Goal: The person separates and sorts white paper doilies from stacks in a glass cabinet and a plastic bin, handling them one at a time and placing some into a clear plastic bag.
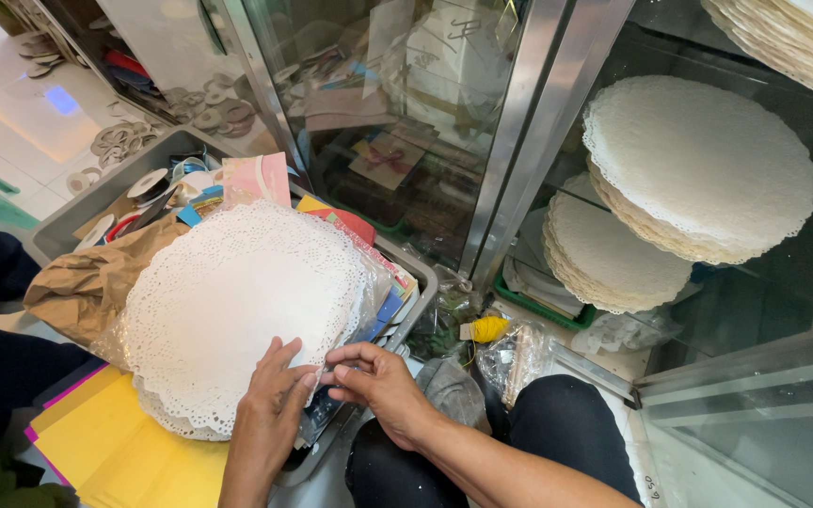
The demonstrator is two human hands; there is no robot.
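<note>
Atop doilies (237, 310): both hands (326, 395) (pinching wrapper).

- Two hands: left hand (270, 414) and right hand (378, 381), at 6 o'clock.
- One wrapped doily pack (237, 310) at 9 o'clock.
- Three doily stacks (698, 165) behind glass, from 1 to 3 o'clock.
- One grey tray (82, 202).
- One yellow thread spool (489, 328), centre.

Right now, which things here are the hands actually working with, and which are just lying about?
In hand:
left hand
right hand
doily pack

Lying about:
brown paper bag
yellow sheets
grey tray
tape rolls
doily stacks
yellow thread
</note>
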